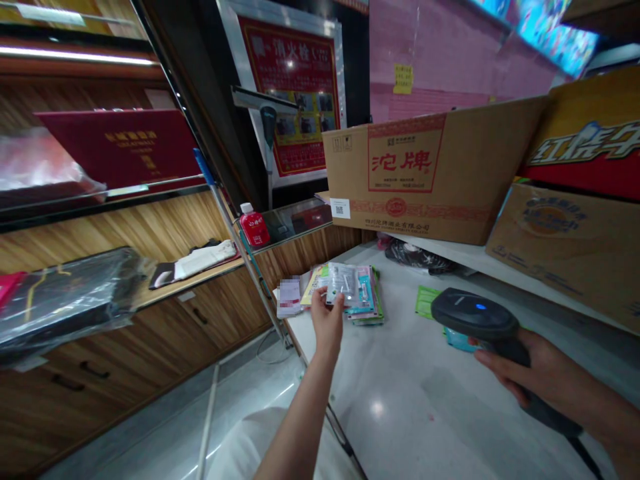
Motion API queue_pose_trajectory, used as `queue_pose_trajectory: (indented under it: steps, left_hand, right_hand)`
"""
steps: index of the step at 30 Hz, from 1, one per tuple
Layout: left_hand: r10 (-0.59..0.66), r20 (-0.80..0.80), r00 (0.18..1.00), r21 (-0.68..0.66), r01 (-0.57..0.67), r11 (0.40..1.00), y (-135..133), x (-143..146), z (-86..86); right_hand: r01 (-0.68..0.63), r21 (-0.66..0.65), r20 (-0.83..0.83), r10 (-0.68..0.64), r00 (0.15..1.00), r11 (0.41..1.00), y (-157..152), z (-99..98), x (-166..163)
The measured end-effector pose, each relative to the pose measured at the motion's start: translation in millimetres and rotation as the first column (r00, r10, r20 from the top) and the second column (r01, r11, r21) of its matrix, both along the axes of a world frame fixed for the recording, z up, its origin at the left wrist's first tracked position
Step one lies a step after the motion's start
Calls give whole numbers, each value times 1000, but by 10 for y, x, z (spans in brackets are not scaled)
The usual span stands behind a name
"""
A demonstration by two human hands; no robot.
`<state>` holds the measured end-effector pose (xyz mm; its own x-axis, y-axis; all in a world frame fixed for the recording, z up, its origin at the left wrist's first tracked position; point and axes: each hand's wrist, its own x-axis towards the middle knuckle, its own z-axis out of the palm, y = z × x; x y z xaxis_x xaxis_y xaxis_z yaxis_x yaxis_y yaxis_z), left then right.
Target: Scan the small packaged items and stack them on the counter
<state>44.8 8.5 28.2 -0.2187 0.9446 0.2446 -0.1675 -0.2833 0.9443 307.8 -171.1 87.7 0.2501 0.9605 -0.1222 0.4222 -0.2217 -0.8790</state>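
My left hand [326, 319] reaches out over the white counter [400, 393] and pinches a small clear plastic packet [342, 284] at its lower edge. The packet is held just above a stack of flat colourful packets [367, 305] lying on the counter. My right hand [547, 377] is wrapped round the handle of a black barcode scanner [475, 315] with a blue light on top. The scanner's head faces left, toward the packets, about a hand's width from them.
Large cardboard boxes [430, 175] sit on a shelf above the counter's right side. A green packet [426, 301] and a black bag [415, 256] lie under them. A wooden cabinet [150, 313] with wrapped goods stands left, across a narrow floor gap with a metal pole [240, 250].
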Motion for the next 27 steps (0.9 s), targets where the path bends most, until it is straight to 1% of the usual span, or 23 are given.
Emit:
queue_pose_trajectory:
  steps: [2,4,6,8,9,11,13,14,15,16,18,20,22,23,25,27]
  left_hand:
    - [32,-43,999,-41,-34,999,239,-86,133]
    - [47,-89,995,-121,-58,991,453,-129,229]
    - [63,-222,973,-198,-108,974,602,-143,276]
    - [88,-383,920,-222,-184,958,675,-158,284]
    - [109,-475,873,-200,-227,953,687,-172,279]
    - [148,-664,733,-115,-296,948,676,-216,264]
    - [159,-832,532,-29,-328,944,639,-267,255]
    - [157,-888,431,2,-338,941,616,-289,254]
    - [152,-921,360,21,-343,939,590,-307,255]
    - [152,-939,310,41,-339,940,562,-320,256]
    - [173,-952,254,100,-276,956,497,-333,253]
    - [188,-955,230,162,-127,979,425,-333,234]
    - [181,-963,198,190,29,981,358,-325,202]
    - [175,-969,176,191,80,978,330,-321,183]
    - [169,-976,135,185,117,976,299,-314,146]
    - [172,-979,112,184,107,977,299,-314,118]
  right_hand:
    - [12,9,-16,-11,1000,1000,-2,-4,1]
    - [15,11,-15,-14,1000,1000,2,-15,0]
    - [-1,6,-3,1,1000,1000,8,-28,2]
    - [-12,8,20,12,1000,1000,9,-36,9]
    - [-9,12,30,9,1000,1000,9,-37,14]
    - [-10,4,36,10,999,1000,7,-32,28]
    - [-12,-13,21,12,1000,1000,9,-23,43]
    - [-10,-21,12,10,1000,1000,11,-18,50]
    - [-8,-28,5,8,1000,1000,13,-14,56]
    - [-4,-32,1,4,1000,999,14,-9,62]
    - [-9,-32,2,10,1000,999,13,1,73]
    - [-20,-36,10,20,1000,999,7,12,89]
    - [-25,-38,21,26,999,999,0,20,112]
    - [-32,-44,27,33,999,999,-1,21,124]
    - [-44,-57,43,46,998,997,-1,18,144]
    - [-49,-58,66,53,996,997,-1,14,155]
